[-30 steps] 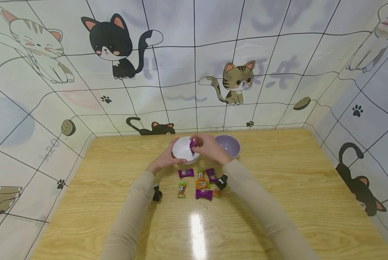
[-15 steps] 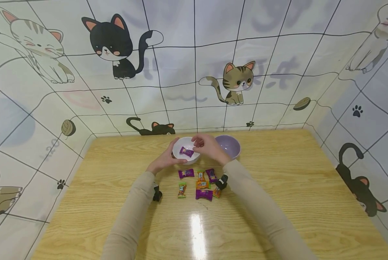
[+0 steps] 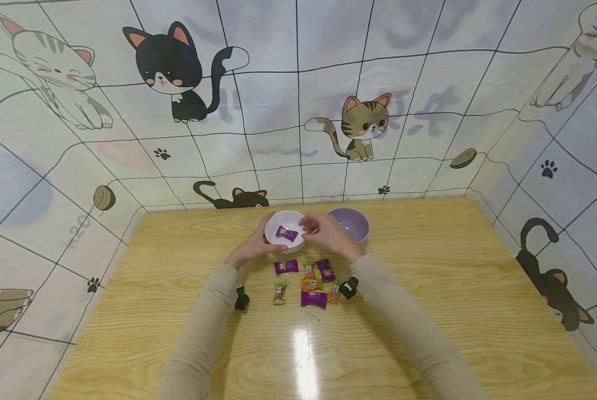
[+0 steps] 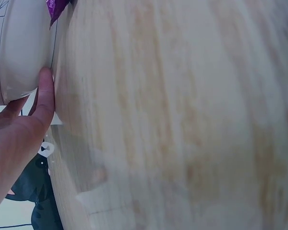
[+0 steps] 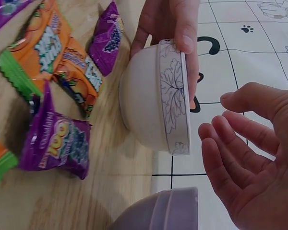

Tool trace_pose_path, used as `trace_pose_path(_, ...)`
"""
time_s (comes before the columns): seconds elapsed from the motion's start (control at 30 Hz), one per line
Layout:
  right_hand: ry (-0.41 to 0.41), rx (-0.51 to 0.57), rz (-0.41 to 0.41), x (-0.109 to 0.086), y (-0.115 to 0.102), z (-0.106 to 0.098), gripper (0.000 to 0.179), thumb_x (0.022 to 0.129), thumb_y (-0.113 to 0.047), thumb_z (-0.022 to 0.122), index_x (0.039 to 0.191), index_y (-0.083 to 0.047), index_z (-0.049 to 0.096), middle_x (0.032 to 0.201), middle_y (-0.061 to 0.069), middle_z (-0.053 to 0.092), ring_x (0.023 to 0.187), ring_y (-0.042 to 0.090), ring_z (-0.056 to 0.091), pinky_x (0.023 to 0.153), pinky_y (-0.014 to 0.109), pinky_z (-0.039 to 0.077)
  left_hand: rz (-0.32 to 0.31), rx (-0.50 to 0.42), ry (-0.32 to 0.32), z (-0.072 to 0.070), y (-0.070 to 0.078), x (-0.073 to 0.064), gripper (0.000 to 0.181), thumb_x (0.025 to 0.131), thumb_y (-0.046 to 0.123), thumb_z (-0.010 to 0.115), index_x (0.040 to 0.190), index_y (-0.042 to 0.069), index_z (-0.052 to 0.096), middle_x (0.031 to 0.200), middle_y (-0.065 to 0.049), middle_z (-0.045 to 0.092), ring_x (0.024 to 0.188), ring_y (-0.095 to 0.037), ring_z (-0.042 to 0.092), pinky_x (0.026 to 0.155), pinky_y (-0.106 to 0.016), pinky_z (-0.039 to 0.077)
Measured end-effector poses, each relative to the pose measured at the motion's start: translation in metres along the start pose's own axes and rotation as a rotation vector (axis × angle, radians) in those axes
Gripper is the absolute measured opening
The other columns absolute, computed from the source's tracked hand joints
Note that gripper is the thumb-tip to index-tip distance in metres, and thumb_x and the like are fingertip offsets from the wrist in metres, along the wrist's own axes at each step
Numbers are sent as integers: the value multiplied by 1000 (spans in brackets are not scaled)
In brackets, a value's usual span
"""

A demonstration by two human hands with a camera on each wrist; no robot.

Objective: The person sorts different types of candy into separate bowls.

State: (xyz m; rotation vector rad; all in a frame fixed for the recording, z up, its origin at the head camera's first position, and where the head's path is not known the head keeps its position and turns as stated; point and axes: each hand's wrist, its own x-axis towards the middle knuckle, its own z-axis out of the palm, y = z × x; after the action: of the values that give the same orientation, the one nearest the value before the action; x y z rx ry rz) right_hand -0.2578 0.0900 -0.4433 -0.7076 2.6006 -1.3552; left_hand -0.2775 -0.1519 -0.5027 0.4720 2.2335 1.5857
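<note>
My left hand [image 3: 252,245] grips the side of a white bowl [image 3: 273,221], its thumb on the near side and its other fingers round the far side. Inside that bowl lies one purple-wrapped candy [image 3: 286,233]. Over the bowl's right rim hovers my right hand [image 3: 330,236], holding nothing. In the right wrist view its loosely bent fingers [image 5: 240,153] are apart from the bowl, which has a leaf pattern below the rim. Several wrapped candies lie on the table in front, such as a purple one [image 3: 314,299] and an orange one [image 3: 312,284].
A light purple bowl [image 3: 355,222] stands just right of the white bowl, partly behind my right hand. A green-and-orange candy [image 3: 280,292] lies left of the others. The wooden table [image 3: 428,266] meets a cat-patterned wall [image 3: 278,122] at its back edge.
My right hand let go of the purple candy, which dropped into the white bowl. Since then, that hand has shifted slightly right and towards me. The left hand stays on the bowl.
</note>
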Motion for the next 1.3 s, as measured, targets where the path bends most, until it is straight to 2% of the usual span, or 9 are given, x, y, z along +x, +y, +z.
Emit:
trace_pose_path(0.03, -6, -4, 6, -2, 0, 0, 29, 87, -7, 70, 114, 4, 63, 101, 13, 66, 90, 22, 61, 81, 35, 51, -2, -8, -5, 0, 4, -1, 108, 82, 11, 78, 156, 13, 0, 153, -22, 21, 136, -37, 30, 109, -50, 27)
trace_pose_path(0.13, -14, -22, 17, -8, -2, 0, 29, 87, -8, 70, 113, 3, 63, 100, 12, 66, 90, 22, 62, 80, 34, 51, 0, -4, -2, 0, 2, -1, 107, 81, 11, 79, 156, 13, 1, 152, -21, 22, 135, -36, 30, 108, -50, 28)
trace_pose_path(0.37, -34, -47, 1, -17, -1, 5, 23, 85, -1, 68, 108, -1, 65, 94, 6, 66, 87, 19, 62, 77, 30, 52, -11, 7, 17, 0, -1, 0, 106, 81, 12, 79, 156, 15, 4, 153, -19, 22, 136, -34, 30, 109, -48, 27)
trace_pose_path(0.63, -68, -40, -27, -33, 4, 8, 25, 84, -1, 69, 109, 5, 64, 99, 17, 66, 89, 23, 61, 79, 34, 52, -15, 6, 1, -1, 3, -1, 107, 82, 11, 78, 156, 13, 0, 153, -23, 19, 136, -38, 28, 109, -50, 27)
trace_pose_path(0.77, -70, -73, -61, -42, 7, 10, 25, 83, -1, 70, 107, 6, 64, 99, 18, 66, 88, 24, 61, 80, 36, 52, -20, -12, -24, -3, 12, -4, 107, 81, 8, 77, 155, 9, -1, 154, -26, 16, 137, -41, 25, 109, -52, 25)
trace_pose_path(0.93, -74, -129, -50, -49, 14, 12, 25, 84, -2, 71, 107, 3, 65, 98, 14, 66, 88, 22, 61, 80, 34, 52, -16, -1, -35, -2, 33, -14, 104, 82, 8, 76, 154, 4, 1, 153, -29, 15, 138, -44, 22, 111, -53, 21)
trace_pose_path(1.03, -82, -162, -39, -53, 18, 13, 25, 83, -3, 72, 106, 2, 65, 98, 12, 66, 88, 21, 61, 80, 34, 52, -17, 6, -37, -1, 37, -17, 103, 83, 9, 75, 154, 3, 1, 153, -29, 14, 138, -44, 21, 111, -53, 20)
trace_pose_path(1.1, -82, -177, -29, -57, 19, 13, 25, 83, -3, 72, 106, 2, 65, 97, 12, 66, 87, 21, 61, 79, 34, 52, -18, 3, -37, -1, 35, -17, 103, 84, 8, 75, 154, 3, 0, 153, -30, 14, 138, -45, 21, 110, -54, 22)
trace_pose_path(1.3, -67, -207, -6, -65, 23, 14, 26, 82, -4, 74, 106, 1, 66, 98, 11, 66, 88, 22, 62, 80, 35, 52, -23, -2, -16, -1, 8, -3, 107, 82, 9, 77, 156, 12, -1, 155, -25, 13, 138, -42, 22, 110, -53, 23)
